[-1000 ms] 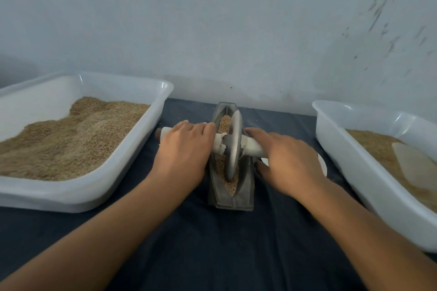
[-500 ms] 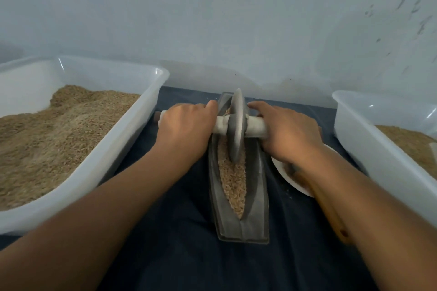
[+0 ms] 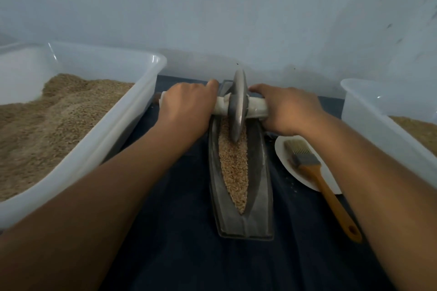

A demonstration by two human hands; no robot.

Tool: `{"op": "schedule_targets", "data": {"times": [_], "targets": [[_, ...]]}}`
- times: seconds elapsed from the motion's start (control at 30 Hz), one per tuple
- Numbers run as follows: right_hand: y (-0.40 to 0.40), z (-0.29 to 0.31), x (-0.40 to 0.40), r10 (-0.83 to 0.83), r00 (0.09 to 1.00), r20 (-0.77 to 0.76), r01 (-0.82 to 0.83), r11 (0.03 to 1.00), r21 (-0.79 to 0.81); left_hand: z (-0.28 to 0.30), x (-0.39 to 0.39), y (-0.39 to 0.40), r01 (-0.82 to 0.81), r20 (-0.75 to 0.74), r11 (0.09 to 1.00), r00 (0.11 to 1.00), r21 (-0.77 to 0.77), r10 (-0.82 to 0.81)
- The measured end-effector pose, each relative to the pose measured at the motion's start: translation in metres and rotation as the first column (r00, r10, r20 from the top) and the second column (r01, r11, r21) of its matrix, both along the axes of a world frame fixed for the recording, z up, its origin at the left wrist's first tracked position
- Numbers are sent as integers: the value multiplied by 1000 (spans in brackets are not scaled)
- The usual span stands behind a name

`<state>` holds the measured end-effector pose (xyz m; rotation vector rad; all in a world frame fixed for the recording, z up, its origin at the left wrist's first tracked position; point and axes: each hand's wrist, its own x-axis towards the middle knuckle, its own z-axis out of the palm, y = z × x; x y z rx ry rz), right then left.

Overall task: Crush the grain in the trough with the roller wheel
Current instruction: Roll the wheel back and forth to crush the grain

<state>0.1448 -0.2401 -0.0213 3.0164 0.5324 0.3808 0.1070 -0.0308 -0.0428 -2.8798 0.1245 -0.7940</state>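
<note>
A grey boat-shaped trough [image 3: 257, 198] lies lengthways on the dark cloth, filled with tan grain [image 3: 233, 168]. The grey roller wheel [image 3: 238, 106] stands upright at the trough's far end, its rim down in the grain. A white axle handle [image 3: 256, 107] runs through the wheel. My left hand [image 3: 186, 113] grips the axle on the left of the wheel, and my right hand [image 3: 287, 111] grips it on the right. Both hands cover most of the axle.
A large white tub [image 3: 123, 123] heaped with grain stands at the left. Another white tub [image 3: 378, 125] with grain stands at the right. Between it and the trough lies a small white plate [image 3: 283, 151] with a wooden-handled brush [image 3: 316, 172] on it. A pale wall rises close behind.
Both hands have pushed the wheel from the trough's middle to its far end. More grain now shows in the near part of the trough, and the plate and brush have come into sight.
</note>
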Motion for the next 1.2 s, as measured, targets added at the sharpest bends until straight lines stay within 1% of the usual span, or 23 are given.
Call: {"op": "schedule_targets", "data": {"times": [0.13, 0.27, 0.37, 0.57, 0.87, 0.93, 1.13, 1.2], "targets": [[-3, -6, -18, -16, 999, 37, 14, 999, 32, -5, -17, -1, -8, 66, 996, 998, 92, 2], [-3, -12, -41, -23, 997, 74, 19, 998, 56, -7, -36, -2, -3, 97, 992, 995, 124, -9], [-4, -13, -62, -24, 996, 86, 18, 997, 77, -9, -52, -2, 27, 86, 996, 996, 85, -35], [-5, -7, -103, 61, 980, 191, -71, 996, 48, -14, -84, -2, 87, 92, 996, 992, -27, -84], [-8, -11, -123, 111, 947, 301, -129, 991, 40, -14, -107, 1, 86, 99, 996, 992, -23, -83], [-8, -13, -116, 98, 952, 291, -111, 993, 28, -14, -101, 2, 90, 89, 995, 992, -28, -88], [-2, -13, -74, 22, 982, 187, -27, 999, 24, -12, -65, 2, 54, 39, 997, 998, -46, -52], [0, -12, -61, 12, 983, 183, -17, 999, 28, -12, -54, 3, 38, 32, 998, 999, -40, -36]]}}
